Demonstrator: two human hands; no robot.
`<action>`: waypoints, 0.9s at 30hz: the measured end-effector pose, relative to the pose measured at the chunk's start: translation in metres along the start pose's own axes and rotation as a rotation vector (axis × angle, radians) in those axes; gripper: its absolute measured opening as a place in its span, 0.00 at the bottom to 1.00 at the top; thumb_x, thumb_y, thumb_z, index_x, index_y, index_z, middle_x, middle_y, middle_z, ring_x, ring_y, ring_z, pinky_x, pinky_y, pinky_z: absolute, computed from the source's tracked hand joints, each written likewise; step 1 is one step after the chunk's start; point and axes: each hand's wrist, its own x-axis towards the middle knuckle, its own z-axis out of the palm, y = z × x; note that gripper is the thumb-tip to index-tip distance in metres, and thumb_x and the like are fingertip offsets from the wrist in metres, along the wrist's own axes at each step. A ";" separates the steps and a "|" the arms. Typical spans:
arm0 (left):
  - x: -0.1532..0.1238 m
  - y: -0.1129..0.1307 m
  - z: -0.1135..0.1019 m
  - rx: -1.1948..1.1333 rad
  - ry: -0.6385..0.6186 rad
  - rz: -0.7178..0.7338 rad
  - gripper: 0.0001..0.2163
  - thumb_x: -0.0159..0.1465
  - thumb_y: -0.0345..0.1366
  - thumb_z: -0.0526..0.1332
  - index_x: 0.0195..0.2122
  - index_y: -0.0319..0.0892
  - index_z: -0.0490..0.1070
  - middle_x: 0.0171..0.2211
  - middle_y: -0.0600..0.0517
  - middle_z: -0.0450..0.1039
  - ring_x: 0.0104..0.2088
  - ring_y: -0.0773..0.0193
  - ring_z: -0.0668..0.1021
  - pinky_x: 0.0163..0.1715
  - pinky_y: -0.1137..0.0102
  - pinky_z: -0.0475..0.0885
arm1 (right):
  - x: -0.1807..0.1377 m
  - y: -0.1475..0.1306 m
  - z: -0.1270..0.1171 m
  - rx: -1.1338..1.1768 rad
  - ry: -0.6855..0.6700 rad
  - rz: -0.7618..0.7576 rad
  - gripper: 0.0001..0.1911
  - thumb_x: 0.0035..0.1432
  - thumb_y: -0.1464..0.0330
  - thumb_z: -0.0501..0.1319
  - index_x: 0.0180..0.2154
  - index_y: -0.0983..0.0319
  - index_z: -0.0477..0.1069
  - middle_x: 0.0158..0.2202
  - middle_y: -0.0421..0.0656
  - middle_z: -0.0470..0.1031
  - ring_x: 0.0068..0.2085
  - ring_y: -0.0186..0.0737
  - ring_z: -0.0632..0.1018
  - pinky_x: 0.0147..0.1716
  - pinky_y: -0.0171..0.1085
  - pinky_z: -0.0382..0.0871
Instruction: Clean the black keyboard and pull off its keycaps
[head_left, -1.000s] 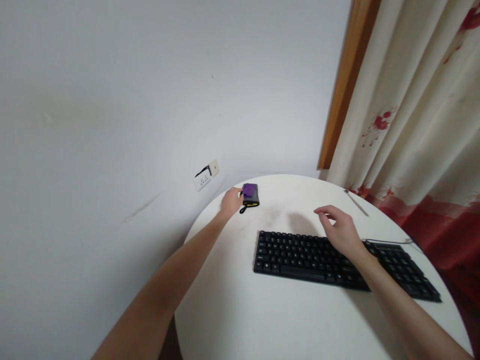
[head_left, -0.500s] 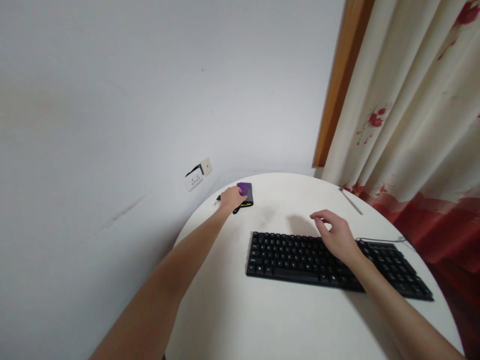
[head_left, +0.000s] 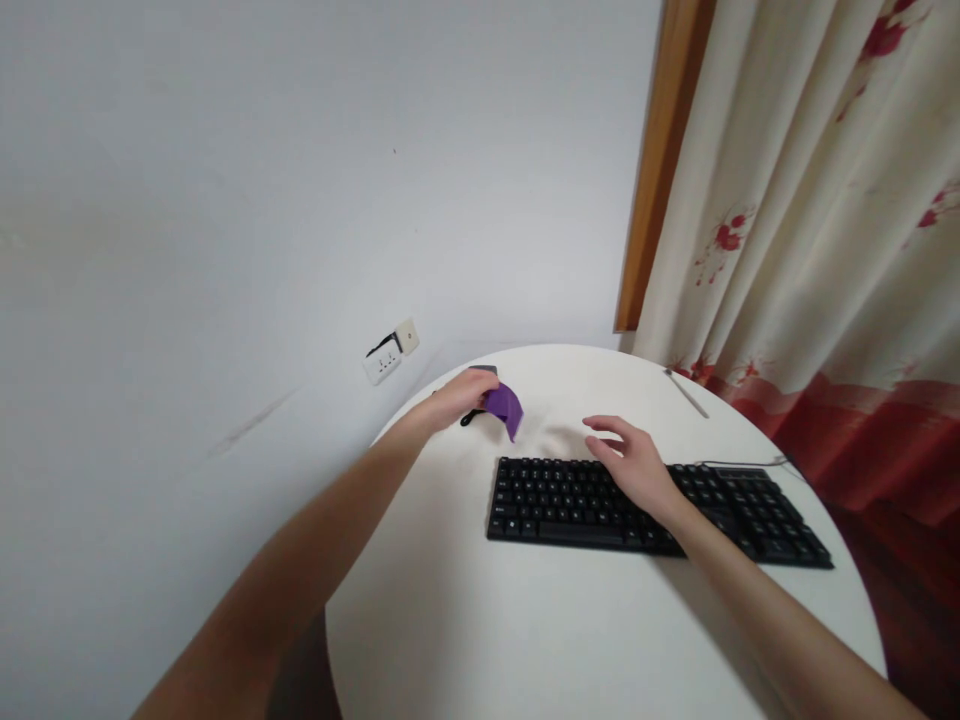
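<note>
the purple cloth (head_left: 507, 408) droops from the left hand (head_left: 466, 388), over the far left part of the table (head_left: 442, 600); the fingers pinch one end, and the other end hangs loose toward the keyboard (head_left: 559, 502). that grip takes in only an edge, so a quick swing could let the soft fabric slip or fold over on itself. the dark pouch (head_left: 487, 369) lies mostly hidden behind the same hand, its black loop (head_left: 469, 418) just below; a trailing finger might snag the loop and drag the pouch along. the right hand (head_left: 628, 462) hangs over the keyboard, thumb and fingers apart with nothing between them; if the wrist sank, it could press keys or shift the board
</note>
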 end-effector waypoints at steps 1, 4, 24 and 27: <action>-0.011 0.006 0.007 -0.134 -0.099 0.019 0.08 0.59 0.36 0.55 0.25 0.39 0.67 0.24 0.52 0.66 0.26 0.67 0.68 0.28 0.72 0.64 | -0.002 -0.004 0.005 0.090 -0.038 0.060 0.18 0.58 0.58 0.64 0.48 0.59 0.75 0.52 0.48 0.77 0.53 0.47 0.76 0.51 0.48 0.73; -0.036 0.016 0.028 -0.376 -0.331 0.036 0.07 0.56 0.36 0.58 0.24 0.39 0.66 0.24 0.55 0.63 0.26 0.68 0.66 0.28 0.73 0.62 | -0.010 -0.017 0.017 0.357 -0.203 0.201 0.25 0.54 0.57 0.68 0.51 0.59 0.74 0.53 0.49 0.78 0.54 0.46 0.77 0.53 0.45 0.71; -0.076 -0.016 0.092 -0.351 0.143 0.236 0.15 0.62 0.45 0.65 0.45 0.41 0.72 0.42 0.47 0.77 0.40 0.62 0.78 0.40 0.70 0.71 | -0.022 -0.024 0.023 0.424 -0.229 0.085 0.11 0.55 0.59 0.69 0.33 0.61 0.77 0.59 0.48 0.70 0.54 0.44 0.74 0.51 0.41 0.68; -0.087 -0.013 0.090 -0.301 0.060 0.290 0.14 0.68 0.45 0.58 0.42 0.40 0.75 0.40 0.47 0.78 0.43 0.60 0.78 0.44 0.68 0.71 | -0.024 -0.021 0.028 0.422 -0.212 0.062 0.09 0.58 0.62 0.67 0.35 0.61 0.75 0.51 0.47 0.76 0.48 0.42 0.77 0.49 0.41 0.69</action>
